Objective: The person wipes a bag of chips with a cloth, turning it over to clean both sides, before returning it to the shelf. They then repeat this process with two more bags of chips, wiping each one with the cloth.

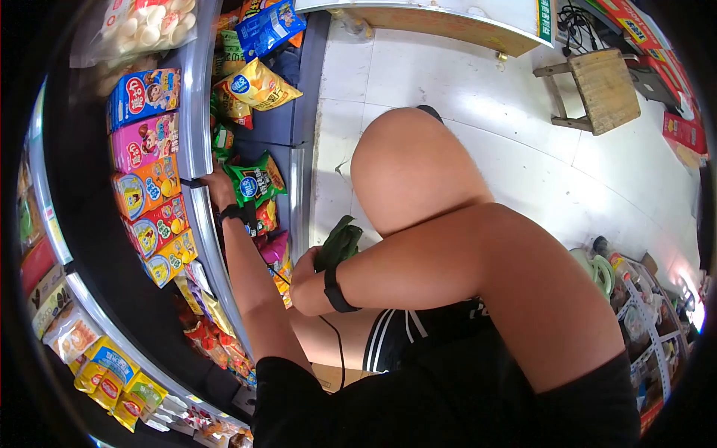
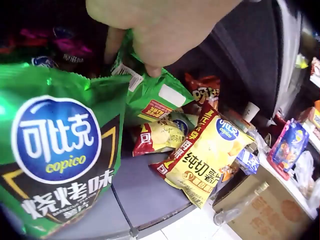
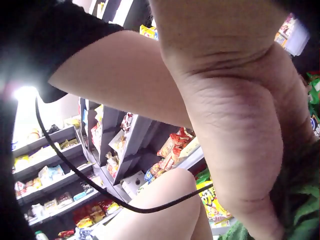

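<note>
My left hand [image 1: 219, 187] reaches into the lower shelf. In the left wrist view its fingers pinch the top of a green snack bag [image 2: 150, 97] that stands behind a larger green potato chip bag [image 2: 60, 145]. Yellow potato chip bags [image 2: 205, 155] lie beside them. Near the shelf's front edge my right hand [image 1: 305, 282] grips a crumpled dark green cloth [image 1: 340, 245]. The right wrist view shows the thumb side of that hand [image 3: 235, 135] over the cloth [image 3: 300, 210].
Boxed snacks [image 1: 146, 153] line the shelf above, behind a metal edge [image 1: 197, 89]. My bent knee [image 1: 418, 168] is right of the lower shelf. A wooden stool [image 1: 603, 88] stands on the tiled floor [image 1: 523, 112]. A black cable [image 3: 125, 205] hangs near my right wrist.
</note>
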### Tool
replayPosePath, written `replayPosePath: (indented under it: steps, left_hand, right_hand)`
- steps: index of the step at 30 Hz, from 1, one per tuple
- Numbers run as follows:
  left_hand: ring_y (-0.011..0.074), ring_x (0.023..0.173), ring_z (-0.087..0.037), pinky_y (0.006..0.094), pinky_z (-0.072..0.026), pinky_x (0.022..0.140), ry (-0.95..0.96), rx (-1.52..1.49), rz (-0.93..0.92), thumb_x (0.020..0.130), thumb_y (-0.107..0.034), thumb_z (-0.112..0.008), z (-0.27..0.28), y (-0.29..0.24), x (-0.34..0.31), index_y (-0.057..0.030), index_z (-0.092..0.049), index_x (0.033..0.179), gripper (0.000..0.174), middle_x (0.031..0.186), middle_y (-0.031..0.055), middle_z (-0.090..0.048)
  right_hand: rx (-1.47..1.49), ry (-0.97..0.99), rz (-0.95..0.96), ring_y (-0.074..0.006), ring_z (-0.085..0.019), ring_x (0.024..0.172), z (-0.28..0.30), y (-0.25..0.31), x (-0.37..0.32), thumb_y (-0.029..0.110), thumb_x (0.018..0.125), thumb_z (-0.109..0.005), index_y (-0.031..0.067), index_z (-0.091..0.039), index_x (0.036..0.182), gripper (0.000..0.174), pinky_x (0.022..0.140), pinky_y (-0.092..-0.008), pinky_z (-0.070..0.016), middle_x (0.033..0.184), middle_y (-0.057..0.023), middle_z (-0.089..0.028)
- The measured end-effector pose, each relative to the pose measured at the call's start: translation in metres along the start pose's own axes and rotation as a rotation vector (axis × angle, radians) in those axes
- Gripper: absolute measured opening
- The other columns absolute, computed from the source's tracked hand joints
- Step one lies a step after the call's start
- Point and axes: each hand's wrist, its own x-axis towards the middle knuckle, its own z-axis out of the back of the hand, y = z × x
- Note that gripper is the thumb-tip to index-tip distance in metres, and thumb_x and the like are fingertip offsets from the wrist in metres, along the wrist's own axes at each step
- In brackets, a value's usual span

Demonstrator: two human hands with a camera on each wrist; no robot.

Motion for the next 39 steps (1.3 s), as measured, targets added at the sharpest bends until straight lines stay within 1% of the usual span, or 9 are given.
replayPosePath:
  steps: [2,6,10,14,17,19,27,33,39]
  left_hand:
    - [0.0598,0.152,-0.052,0.0655,-0.0455,0.124,0.333,-0.943,0.682,0.121,-0.040,-0.057,0.054,0.007,0.012,0.0043,-0.053,0.167,0.064,0.176,0.0346,-0.046]
    - [0.0499,0.117,-0.074,0.0546,-0.0562,0.101,0.438,-1.263,0.858,0.120,-0.033,-0.064,0.182,0.068,0.069,0.0038,-0.072,0.134,0.041,0.129,0.0307,-0.078]
    - [0.0500,0.103,-0.069,0.0566,-0.0522,0.095,0.134,-1.308,0.784,0.110,-0.013,-0.078,0.230,0.068,0.069,0.0065,-0.067,0.107,0.023,0.106,0.0285,-0.072]
    - [0.0511,0.135,-0.063,0.0577,-0.0517,0.112,0.155,-1.372,0.798,0.112,-0.008,-0.073,0.271,0.056,0.054,0.0038,-0.063,0.112,0.016,0.146,0.0271,-0.065]
    - [0.0495,0.132,-0.065,0.0553,-0.0534,0.109,0.178,-1.423,0.832,0.111,-0.004,-0.072,0.283,0.042,0.041,0.0044,-0.062,0.112,0.013,0.141,0.0263,-0.067]
    - [0.0496,0.131,-0.065,0.0550,-0.0537,0.109,0.180,-1.435,0.870,0.111,-0.004,-0.071,0.289,0.041,0.035,0.0045,-0.063,0.113,0.012,0.141,0.0258,-0.067]
    - [0.0485,0.136,-0.066,0.0544,-0.0552,0.109,0.082,-1.427,0.883,0.111,-0.003,-0.072,0.319,0.059,0.020,0.0024,-0.062,0.110,0.012,0.143,0.0252,-0.067]
    - [0.0432,0.137,-0.069,0.0480,-0.0585,0.111,0.135,-1.531,0.784,0.110,0.000,-0.071,0.369,0.097,-0.006,0.0048,-0.066,0.123,0.015,0.149,0.0198,-0.068]
    - [0.0427,0.136,-0.069,0.0470,-0.0561,0.112,0.189,-1.651,0.637,0.106,0.005,-0.075,0.431,0.176,-0.040,0.0029,-0.064,0.113,0.013,0.154,0.0213,-0.065]
  right_hand:
    - [0.020,-0.044,-0.031,-0.0413,-0.066,0.142,-0.003,0.001,0.000,0.032,0.112,-0.062,0.0135,-0.071,0.159,0.051,0.113,-0.0747,-0.0491,0.156,-0.0146,-0.072]
    - [0.187,-0.149,0.024,-0.0412,-0.065,0.142,0.000,-0.023,-0.054,0.039,0.110,-0.066,0.0118,-0.072,0.157,0.055,0.111,-0.0712,-0.0489,0.154,-0.0140,-0.074]
    - [-0.190,-0.012,0.027,-0.0356,-0.068,0.135,0.001,-0.003,0.015,0.041,0.110,-0.064,0.0149,-0.075,0.151,0.050,0.112,-0.0665,-0.0488,0.149,-0.0103,-0.075]
    - [-0.096,-0.090,-0.009,-0.0339,-0.069,0.137,0.002,-0.017,0.048,0.036,0.109,-0.065,0.0179,-0.076,0.151,0.047,0.112,-0.0662,-0.0504,0.149,-0.0077,-0.076]
    - [0.228,-0.414,-0.089,-0.0337,-0.074,0.132,-0.025,-0.067,0.072,0.033,0.109,-0.065,0.0204,-0.082,0.145,0.042,0.103,-0.0660,-0.0566,0.146,-0.0077,-0.079]
    - [0.234,-0.493,-0.189,-0.0336,-0.081,0.123,-0.036,-0.106,0.086,0.019,0.095,-0.084,0.0141,-0.089,0.130,0.035,0.089,-0.0611,-0.0666,0.138,-0.0074,-0.084]
    - [0.132,-0.618,-0.320,-0.0316,-0.081,0.124,-0.074,-0.186,0.084,0.023,0.099,-0.076,0.0156,-0.088,0.132,0.035,0.091,-0.0558,-0.0671,0.138,-0.0096,-0.084]
    - [0.163,-0.441,-0.266,-0.0362,-0.079,0.126,-0.072,-0.194,0.094,0.034,0.082,-0.085,0.0124,-0.088,0.128,0.051,0.101,-0.0476,-0.0650,0.135,-0.0137,-0.084]
    - [0.482,-0.336,-0.298,-0.0342,-0.080,0.089,-0.024,-0.198,0.054,0.023,0.071,-0.079,0.0056,-0.089,0.097,0.033,0.079,-0.0492,-0.0629,0.107,-0.0157,-0.086]
